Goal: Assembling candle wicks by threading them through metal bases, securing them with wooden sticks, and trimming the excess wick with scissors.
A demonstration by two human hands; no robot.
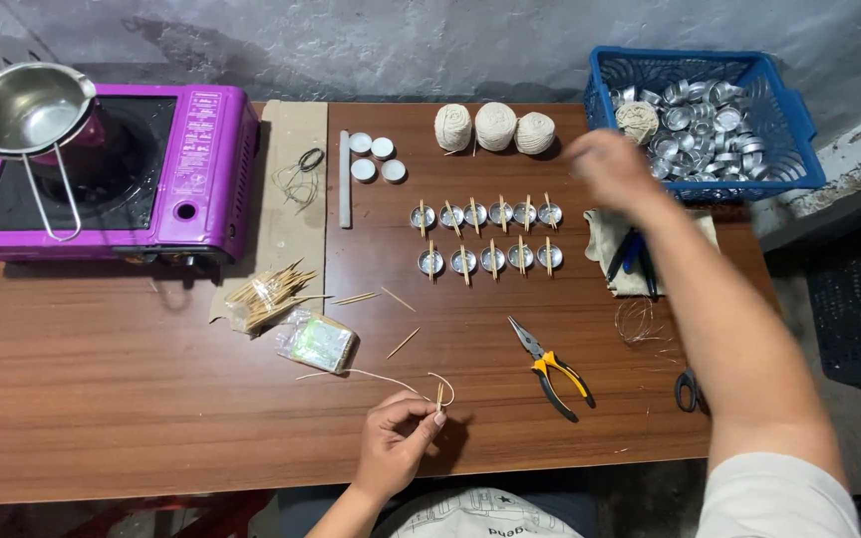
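At the near tabletop (151, 399) edge, I see the left hand (399, 438) closed, pinching a short stick (439, 398) with a pale string (371, 375) trailing left from it. The right hand (605, 164) is blurred beside the blue basket (794, 115) of metal cups (705, 125); I cannot tell its state. Yellow-handled pliers (553, 367) lie between the arms, below two rows of cups with sticks (485, 237).

A purple portable stove (151, 169) with a steel pan (27, 108) sits upper left; yellow-handled pliers (553, 369) lie lower centre; three twine balls (495, 128) top centre.
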